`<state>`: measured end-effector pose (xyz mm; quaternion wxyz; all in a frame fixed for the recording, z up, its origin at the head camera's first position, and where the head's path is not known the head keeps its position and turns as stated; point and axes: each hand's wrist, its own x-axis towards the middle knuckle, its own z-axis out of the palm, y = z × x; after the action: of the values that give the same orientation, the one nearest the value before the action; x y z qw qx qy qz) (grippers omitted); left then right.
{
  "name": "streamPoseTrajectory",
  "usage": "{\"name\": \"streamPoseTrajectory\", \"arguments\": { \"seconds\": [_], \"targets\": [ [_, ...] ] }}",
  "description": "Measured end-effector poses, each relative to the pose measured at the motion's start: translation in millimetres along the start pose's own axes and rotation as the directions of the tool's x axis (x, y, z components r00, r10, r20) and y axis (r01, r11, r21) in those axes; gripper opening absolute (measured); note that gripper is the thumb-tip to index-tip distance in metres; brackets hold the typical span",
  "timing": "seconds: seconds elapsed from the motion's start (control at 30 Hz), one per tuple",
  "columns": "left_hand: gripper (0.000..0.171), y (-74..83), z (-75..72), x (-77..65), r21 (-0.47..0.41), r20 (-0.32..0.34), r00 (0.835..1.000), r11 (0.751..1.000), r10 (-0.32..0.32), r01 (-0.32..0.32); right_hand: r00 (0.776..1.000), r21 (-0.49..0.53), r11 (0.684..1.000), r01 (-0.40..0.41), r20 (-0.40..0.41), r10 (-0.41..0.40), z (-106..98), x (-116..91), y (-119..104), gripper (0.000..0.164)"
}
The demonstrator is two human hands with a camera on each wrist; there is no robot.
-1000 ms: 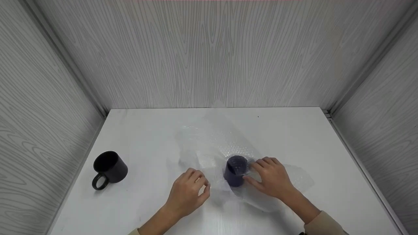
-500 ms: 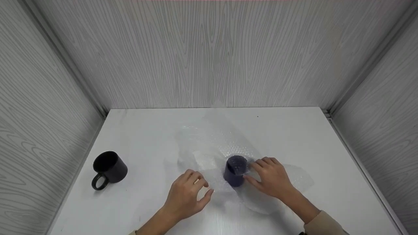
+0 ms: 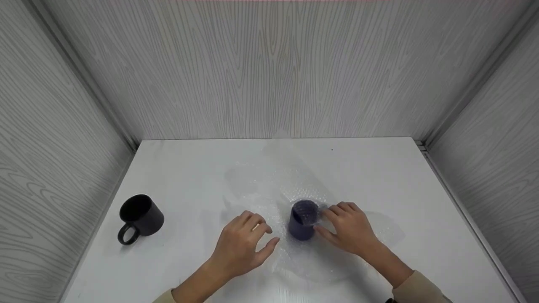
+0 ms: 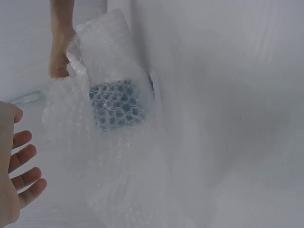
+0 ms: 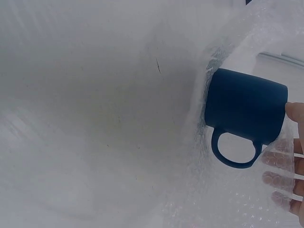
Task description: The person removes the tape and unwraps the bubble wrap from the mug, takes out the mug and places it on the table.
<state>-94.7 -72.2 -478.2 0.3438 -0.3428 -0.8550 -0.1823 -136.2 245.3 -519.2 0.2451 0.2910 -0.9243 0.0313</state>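
Observation:
A dark blue mug (image 3: 300,229) stands on a sheet of clear bubble wrap (image 3: 294,179), part of which covers its mouth. My right hand (image 3: 349,231) pinches the wrap at the mug's right side. In the right wrist view, the thumb of that hand (image 5: 295,111) is at the mug's rim and its fingers lie behind the wrap. My left hand (image 3: 240,246) hovers left of the mug, thumb apart from bent fingers, holding nothing. From the left wrist, bubbles of the wrap (image 4: 71,128) show over the blue mug (image 4: 118,104). The handle (image 5: 235,164) points away from the palm's side.
A black mug (image 3: 147,219) stands at the left of the white table (image 3: 189,168), its handle toward the person. Grey wood-grain panels (image 3: 269,71) enclose the table at the back and both sides.
My left hand has shifted slightly right and its thumb has spread from the fingers. The near part of the wrap has settled toward the front. The right hand stays in place.

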Motion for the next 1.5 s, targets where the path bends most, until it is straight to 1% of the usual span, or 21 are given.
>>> {"name": "streamPoseTrajectory", "arguments": {
  "seconds": [0.07,0.17,0.33,0.47,0.6,0.7,0.8,0.9,1.0,1.07,1.17,1.3,1.5],
  "targets": [
    [0.028,-0.7,-1.5,4.4,0.012,0.015,1.000,1.000,0.013,-0.014,1.000,0.002,1.000,0.003,-0.009,-0.003,0,0,0,0.036],
    [0.025,-1.4,-3.0,11.7,0.022,0.055,0.998,0.999,0.030,-0.031,1.000,0.006,1.000,0.011,-0.022,-0.011,1,1,0,0.036],
    [0.021,-2.5,-2.5,23.7,0.024,0.127,0.990,0.998,0.063,-0.066,0.999,0.005,1.000,0.018,-0.031,-0.017,2,1,0,0.037],
    [0.020,-4.2,1.5,30.9,0.026,0.172,0.979,0.993,0.110,-0.116,0.999,-0.006,1.000,0.016,-0.037,-0.017,2,0,0,0.038],
    [0.021,-7.0,7.5,36.6,0.021,0.216,0.963,0.985,0.162,-0.171,0.999,-0.014,1.000,0.014,-0.028,-0.014,3,1,-1,0.039],
    [0.023,-9.3,10.0,40.7,0.037,0.255,0.945,0.974,0.207,-0.223,1.000,-0.018,1.000,0.014,-0.016,-0.014,2,1,-1,0.040],
    [0.025,-11.1,11.2,46.4,0.059,0.300,0.920,0.958,0.250,-0.280,1.000,-0.018,1.000,0.012,-0.009,-0.012,2,1,-1,0.040],
    [0.026,-12.4,12.3,53.1,0.081,0.352,0.891,0.939,0.288,-0.335,1.000,-0.021,1.000,0.010,-0.007,-0.010,1,1,-1,0.040],
    [0.027,-14.0,13.3,59.9,0.087,0.405,0.857,0.920,0.318,-0.383,1.000,-0.025,1.000,0.007,-0.003,-0.007,1,1,-1,0.039],
    [0.027,-15.6,14.3,64.3,0.083,0.437,0.835,0.910,0.333,-0.407,1.000,-0.025,1.000,0.005,0.000,-0.005,1,1,-2,0.038],
    [0.027,-18.1,16.9,70.9,0.073,0.473,0.810,0.901,0.346,-0.427,1.000,-0.022,1.000,0.005,0.000,-0.005,1,2,-2,0.037],
    [0.024,-22.0,24.0,77.2,0.054,0.495,0.793,0.898,0.355,-0.437,1.000,-0.017,1.000,0.007,0.001,-0.007,0,2,-1,0.037],
    [0.020,-29.4,37.8,79.4,0.031,0.518,0.776,0.899,0.360,-0.437,1.000,-0.010,1.000,0.008,0.003,-0.008,-1,2,-2,0.036]
  ]
}}
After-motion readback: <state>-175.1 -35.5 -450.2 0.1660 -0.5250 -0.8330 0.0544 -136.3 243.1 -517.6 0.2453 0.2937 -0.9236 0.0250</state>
